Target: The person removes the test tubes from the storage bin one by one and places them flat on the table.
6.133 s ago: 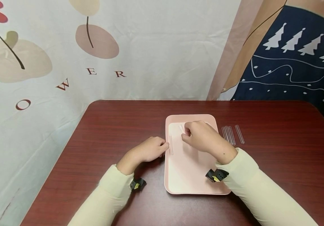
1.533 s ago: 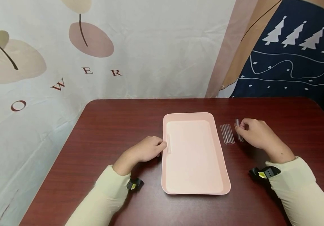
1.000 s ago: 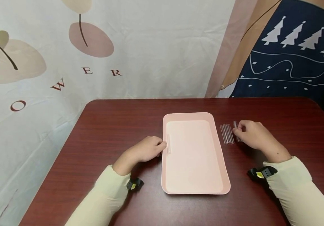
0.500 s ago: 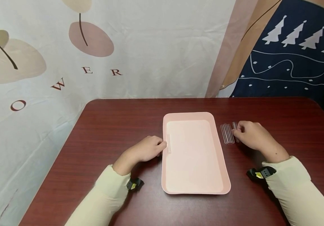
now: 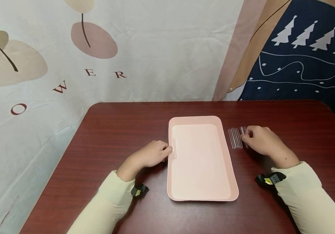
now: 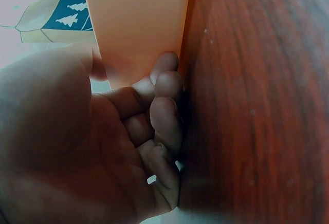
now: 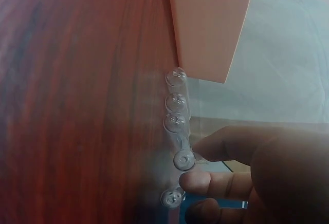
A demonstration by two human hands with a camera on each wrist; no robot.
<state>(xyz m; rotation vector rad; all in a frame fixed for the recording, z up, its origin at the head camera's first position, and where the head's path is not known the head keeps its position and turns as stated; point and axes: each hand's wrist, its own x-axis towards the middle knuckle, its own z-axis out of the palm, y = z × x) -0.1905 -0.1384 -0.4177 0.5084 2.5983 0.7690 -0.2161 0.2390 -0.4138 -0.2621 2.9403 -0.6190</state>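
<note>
A pink tray (image 5: 202, 162) lies upright on the dark red table. My left hand (image 5: 155, 154) grips its left side, thumb over the rim and curled fingers (image 6: 165, 116) against the outer wall. Just inside that wall lies one clear test tube (image 5: 174, 149). To the tray's right, several clear test tubes (image 5: 235, 138) lie side by side on the table. At the right end of that row, my right hand (image 5: 258, 139) pinches a test tube (image 7: 184, 160) between thumb and index finger. Another test tube (image 7: 171, 198) lies close under its fingers.
The table (image 5: 126, 123) extends around the tray on all sides. Behind its far edge hangs a pale printed cloth (image 5: 161, 48), with a dark blue tree-patterned cloth (image 5: 299, 68) at the right. Each wrist bears a small black camera (image 5: 139, 191).
Six seconds ago my right hand held a test tube over the tray; now it is right of the tray. In the last second or so it shifted slightly left towards the row. My left hand stayed.
</note>
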